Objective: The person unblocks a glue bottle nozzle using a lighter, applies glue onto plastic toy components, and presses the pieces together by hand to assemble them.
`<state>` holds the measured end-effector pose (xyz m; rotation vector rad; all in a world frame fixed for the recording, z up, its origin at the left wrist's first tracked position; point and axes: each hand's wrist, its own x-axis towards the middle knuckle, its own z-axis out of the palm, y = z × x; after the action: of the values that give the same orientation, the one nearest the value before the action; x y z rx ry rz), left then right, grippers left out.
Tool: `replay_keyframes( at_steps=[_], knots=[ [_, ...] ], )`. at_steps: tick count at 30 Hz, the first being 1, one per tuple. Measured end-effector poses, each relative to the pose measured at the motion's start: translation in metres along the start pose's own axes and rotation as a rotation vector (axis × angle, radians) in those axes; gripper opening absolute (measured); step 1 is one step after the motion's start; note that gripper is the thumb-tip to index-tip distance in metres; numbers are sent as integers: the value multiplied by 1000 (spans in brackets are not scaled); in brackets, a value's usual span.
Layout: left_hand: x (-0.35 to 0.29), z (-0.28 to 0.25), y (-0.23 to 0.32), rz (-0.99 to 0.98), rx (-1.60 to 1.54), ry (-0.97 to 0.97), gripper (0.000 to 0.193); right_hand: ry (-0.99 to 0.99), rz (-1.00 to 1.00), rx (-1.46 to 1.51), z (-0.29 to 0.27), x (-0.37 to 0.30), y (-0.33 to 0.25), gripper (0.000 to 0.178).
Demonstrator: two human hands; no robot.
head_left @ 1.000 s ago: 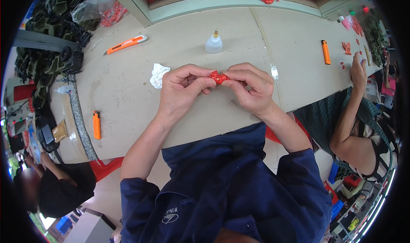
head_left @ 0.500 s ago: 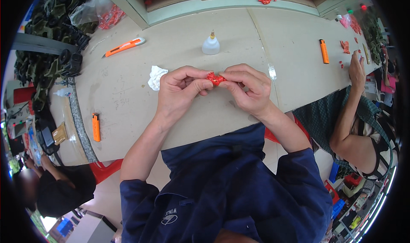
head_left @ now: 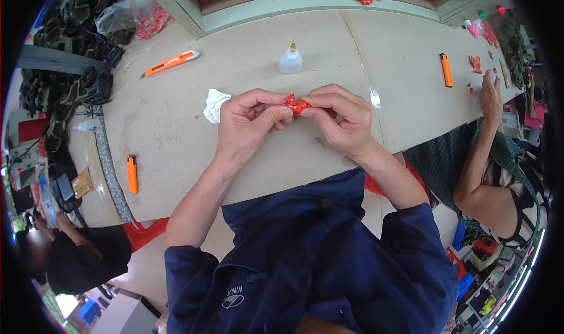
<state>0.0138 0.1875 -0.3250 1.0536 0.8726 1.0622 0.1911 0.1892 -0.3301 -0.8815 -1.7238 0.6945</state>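
Observation:
Between my two hands, over the middle of the table, is a small red plastic figure (head_left: 296, 105). My left hand (head_left: 249, 116) pinches its left end between thumb and fingers. The right end sits between the thumb and forefinger of my right hand (head_left: 343, 119). Fingertips hide part of the figure, so its exact shape cannot be made out. A crumpled white tissue (head_left: 216, 105) lies just left of my left hand. Beyond my hands stands a small translucent bottle (head_left: 290, 61) with a narrow metal tip.
An orange utility knife (head_left: 171, 64) lies far left, and an orange lighter (head_left: 132, 174) nearer. Another orange lighter (head_left: 446, 70) is at the right, near a co-worker's hand (head_left: 491, 99) and red pieces (head_left: 474, 64). A shelf (head_left: 317, 6) with red figures spans the back.
Both hands keep their pinch on the red figure, which has tilted slightly. Otherwise the table's things stay where they were.

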Motion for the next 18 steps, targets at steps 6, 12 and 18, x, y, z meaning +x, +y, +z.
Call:
replay_keyframes(
  at_steps=[6,12,18],
  knots=[
    [0,1,0,-20,10,15,10,-7,53,30,0,0,0,13],
    [0,1,-1,-20,1,23,10,-19,72,44,0,0,1,12],
    [0,0,-2,-19,11,25,11,-21,92,66,0,0,1,12]
  ],
)
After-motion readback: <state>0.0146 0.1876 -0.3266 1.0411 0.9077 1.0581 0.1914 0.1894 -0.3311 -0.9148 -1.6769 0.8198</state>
